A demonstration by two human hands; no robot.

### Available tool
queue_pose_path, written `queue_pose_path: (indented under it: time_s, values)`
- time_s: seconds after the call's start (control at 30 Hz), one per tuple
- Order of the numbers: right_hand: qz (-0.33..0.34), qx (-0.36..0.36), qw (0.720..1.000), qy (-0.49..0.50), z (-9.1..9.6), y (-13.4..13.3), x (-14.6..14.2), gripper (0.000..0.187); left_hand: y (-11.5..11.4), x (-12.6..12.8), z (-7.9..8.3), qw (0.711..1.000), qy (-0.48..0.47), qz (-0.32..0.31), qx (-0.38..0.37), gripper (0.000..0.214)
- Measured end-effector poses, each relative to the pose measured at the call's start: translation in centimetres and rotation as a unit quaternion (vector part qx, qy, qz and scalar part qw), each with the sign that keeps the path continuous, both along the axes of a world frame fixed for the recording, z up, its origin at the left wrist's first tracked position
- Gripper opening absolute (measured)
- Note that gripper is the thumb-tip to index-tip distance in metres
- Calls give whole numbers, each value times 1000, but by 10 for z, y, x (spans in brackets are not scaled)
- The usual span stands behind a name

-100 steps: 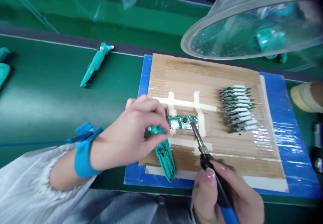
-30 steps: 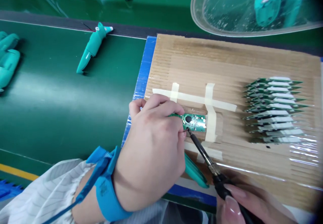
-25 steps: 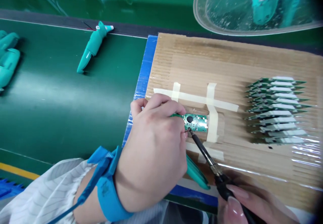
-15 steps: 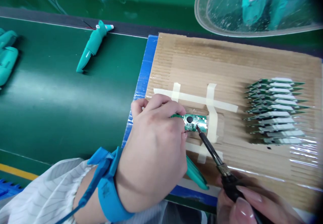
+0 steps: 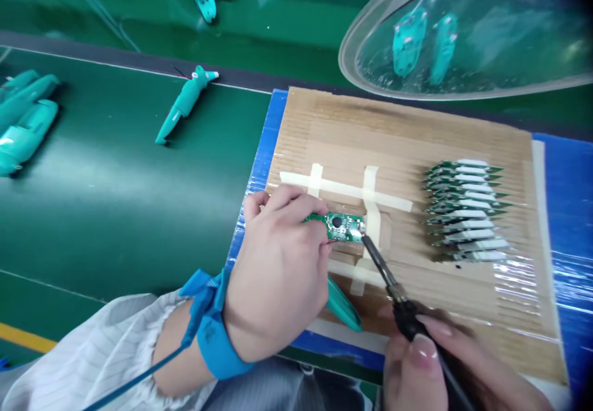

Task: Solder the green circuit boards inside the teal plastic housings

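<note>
My left hand (image 5: pixel 280 256) is closed over the left end of a small green circuit board (image 5: pixel 345 227), pressing it onto the cardboard (image 5: pixel 417 127). A round black blob sits on the board's face. In my right hand (image 5: pixel 445 361) is a soldering iron (image 5: pixel 382 272), gripped like a pen. Its tip is at the board's right end, by the pale tape (image 5: pixel 373 219). A teal plastic casing (image 5: pixel 343 305) shows partly from under my left hand. A blue wrist strap (image 5: pixel 220 346) circles my left wrist.
Several circuit boards (image 5: pixel 467 213) stand in a row on the cardboard's right side. A teal casing with a white tip (image 5: pixel 188 102) lies on the green bench (image 5: pixel 115 201). More teal casings (image 5: pixel 28 133) lie far left. A clear plastic tub (image 5: pixel 370 83) stands at the back right.
The iron's tip has shifted from the board's face to its right end. My left hand keeps its hold on the board. The whole view has shifted slightly.
</note>
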State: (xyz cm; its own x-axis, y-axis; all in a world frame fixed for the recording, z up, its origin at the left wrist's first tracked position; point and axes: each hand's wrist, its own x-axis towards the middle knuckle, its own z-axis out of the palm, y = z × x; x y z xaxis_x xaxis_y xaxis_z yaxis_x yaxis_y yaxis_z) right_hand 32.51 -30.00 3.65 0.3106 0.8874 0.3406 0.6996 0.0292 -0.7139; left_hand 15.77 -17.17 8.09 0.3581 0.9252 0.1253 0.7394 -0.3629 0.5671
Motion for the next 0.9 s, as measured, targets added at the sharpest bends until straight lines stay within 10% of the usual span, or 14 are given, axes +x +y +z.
queue_pose_path:
  time_s: [0.27, 0.9]
  values:
    - [46, 119, 992, 3, -6, 59, -14, 30, -14, -5, -5, 995, -8, 39, 87, 19]
    - [128, 127, 980, -87, 0, 66, -9, 44, -20, -22, -4, 997, -66, 32, 26, 17]
